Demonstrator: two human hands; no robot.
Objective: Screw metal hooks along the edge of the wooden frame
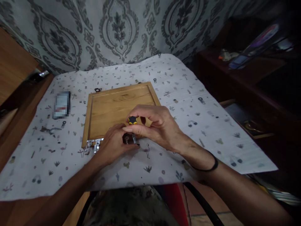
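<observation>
We're seeing the right hand (161,125) pinching a black-yellow screwdriver (132,120) by its handle, near 5 o'clock on the wooden panel (110,108), which is lying on the tabletop (202,131). The left hand (115,141) is resting half-curled; we aren't able to tell whether it's gripping anything. We're advising a square driver and flat hook strip (94,140). Hands are hiding the tip; 2 metal hooks (96,146) are showing toward 7 o'clock.

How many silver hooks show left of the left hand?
2: one hook at the near-left corner of the wooden panel, another hook beside it, nearer the left hand, which may hide more.
</observation>
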